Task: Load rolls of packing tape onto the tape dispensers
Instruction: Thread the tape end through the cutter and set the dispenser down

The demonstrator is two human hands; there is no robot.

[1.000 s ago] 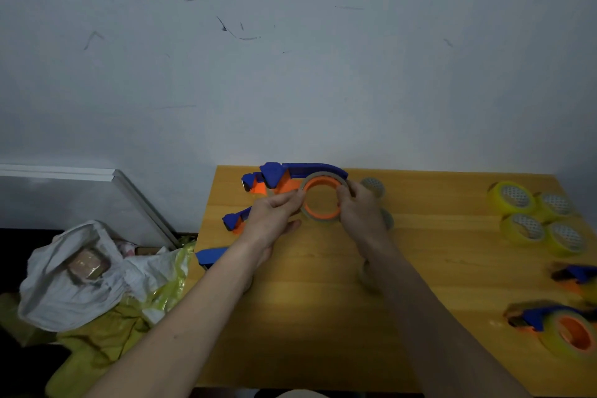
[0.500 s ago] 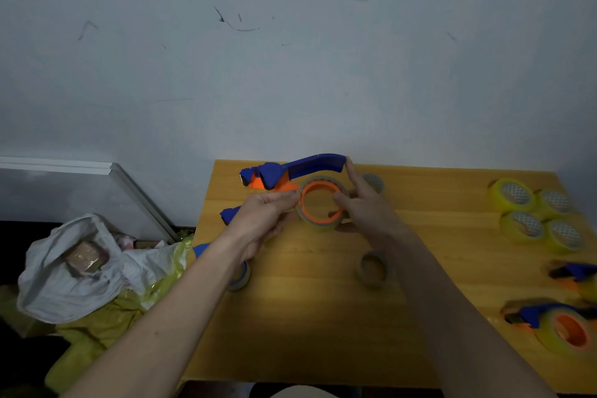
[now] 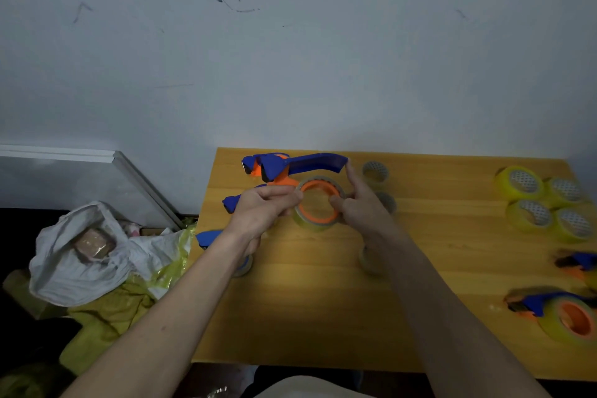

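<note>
Lifted since earlier, the dispenser's blue handle (image 3: 303, 162) props on the right hand (image 3: 361, 207) forefinger; left hand (image 3: 263, 208) pinches the tape roll (image 3: 318, 203) between them (seating it, apparently); threading comes next.

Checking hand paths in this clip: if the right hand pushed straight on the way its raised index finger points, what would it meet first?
The right hand would meet the blue dispenser handle at once; its index fingertip already looks to be touching the handle's end, though depth is uncertain.

free: bare table (image 3: 307, 310) centre-front | blocked: yellow tape rolls (image 3: 546, 200) far right; loaded dispenser (image 3: 562, 313) right-front
</note>
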